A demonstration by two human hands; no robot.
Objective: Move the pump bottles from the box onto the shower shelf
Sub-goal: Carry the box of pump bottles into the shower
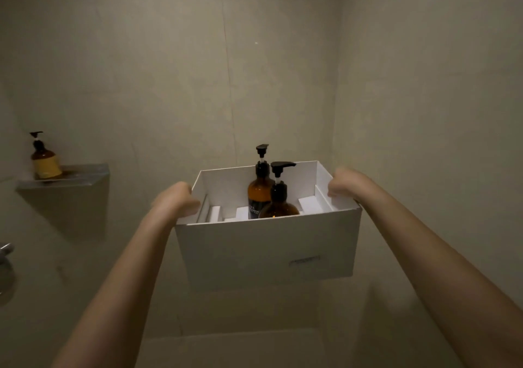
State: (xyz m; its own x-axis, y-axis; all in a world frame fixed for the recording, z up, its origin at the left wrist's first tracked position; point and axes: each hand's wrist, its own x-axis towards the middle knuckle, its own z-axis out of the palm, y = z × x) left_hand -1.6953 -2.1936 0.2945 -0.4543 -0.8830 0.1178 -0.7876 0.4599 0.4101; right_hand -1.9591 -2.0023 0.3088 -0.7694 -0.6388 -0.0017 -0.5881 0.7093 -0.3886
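Note:
I hold a white cardboard box (pixel 266 251) up in front of me, in the middle of the view. My left hand (pixel 177 199) grips its left rim and my right hand (pixel 346 182) grips its right rim. Two amber pump bottles with black pumps stand upright inside: a taller one (pixel 259 189) at the back and a nearer one (pixel 278 205) in front of it. White dividers show on the box floor. A third amber pump bottle (pixel 45 159) with a yellow label stands on the corner shower shelf (pixel 82 176) at the left.
Beige tiled shower walls surround me, meeting in a corner to the right of the box. A chrome tap fitting (pixel 5 266) sticks out at the left edge below the shelf. A low tiled ledge (pixel 232 348) lies beneath the box.

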